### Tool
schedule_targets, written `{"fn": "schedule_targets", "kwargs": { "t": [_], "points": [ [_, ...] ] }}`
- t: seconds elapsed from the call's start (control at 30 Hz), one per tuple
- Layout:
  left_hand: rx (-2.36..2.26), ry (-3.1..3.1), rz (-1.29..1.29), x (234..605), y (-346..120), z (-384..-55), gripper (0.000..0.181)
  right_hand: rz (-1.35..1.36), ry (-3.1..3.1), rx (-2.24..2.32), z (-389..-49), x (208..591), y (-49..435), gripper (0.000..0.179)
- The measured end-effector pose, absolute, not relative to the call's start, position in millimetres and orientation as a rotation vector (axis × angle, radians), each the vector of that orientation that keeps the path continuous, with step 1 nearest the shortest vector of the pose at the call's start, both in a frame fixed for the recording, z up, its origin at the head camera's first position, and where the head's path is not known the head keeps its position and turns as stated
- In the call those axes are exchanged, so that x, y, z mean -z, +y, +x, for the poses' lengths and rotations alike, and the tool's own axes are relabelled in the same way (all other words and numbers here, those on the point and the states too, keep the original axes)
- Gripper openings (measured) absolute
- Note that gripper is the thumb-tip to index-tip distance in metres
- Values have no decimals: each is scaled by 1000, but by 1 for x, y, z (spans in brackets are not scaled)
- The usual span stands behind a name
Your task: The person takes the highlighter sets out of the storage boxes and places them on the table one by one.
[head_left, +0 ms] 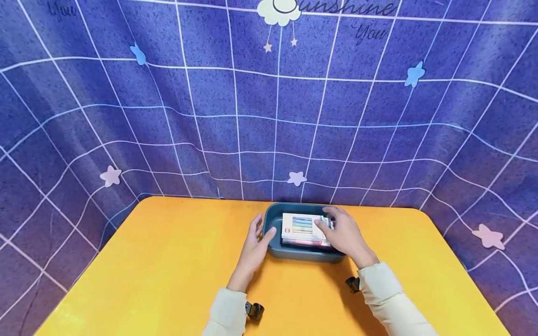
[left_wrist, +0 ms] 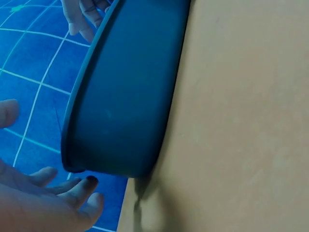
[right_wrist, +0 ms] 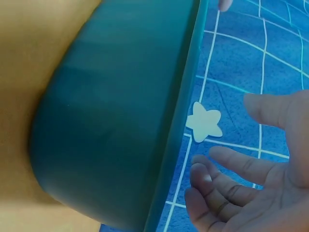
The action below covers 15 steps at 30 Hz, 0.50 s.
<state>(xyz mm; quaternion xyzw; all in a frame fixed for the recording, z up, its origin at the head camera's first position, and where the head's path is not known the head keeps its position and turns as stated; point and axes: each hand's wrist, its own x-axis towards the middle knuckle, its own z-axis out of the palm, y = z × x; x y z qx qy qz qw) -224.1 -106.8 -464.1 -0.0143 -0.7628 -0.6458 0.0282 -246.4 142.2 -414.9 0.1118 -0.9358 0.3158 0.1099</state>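
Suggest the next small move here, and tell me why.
Probably lower the right hand and grip the white box: the hand hovers over the box's right end, seemingly holding nothing, while the left hand is beside the tub's left end.

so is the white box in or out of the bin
In: the head view shows the white box inside the blue bin, its rim surrounding it.

I see the bare left hand (left_wrist: 48, 203) over the feed, just beside a dark-blue, round-cornered tub (left_wrist: 123, 92) on a tan tabletop (left_wrist: 241, 121).
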Motion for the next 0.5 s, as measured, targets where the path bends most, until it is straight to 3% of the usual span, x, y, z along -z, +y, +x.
{"fn": "schedule_targets", "kwargs": {
  "t": [0.2, 0.5],
  "points": [
    [1993, -2314, -16, 471, -102, -225, 69, 322, -2789, -925, -252, 418, 146, 50],
    [2001, -2316, 66, 476, -96, -228, 77, 326, -2827, -948, -260, 420, 147, 53]
  ]
}}
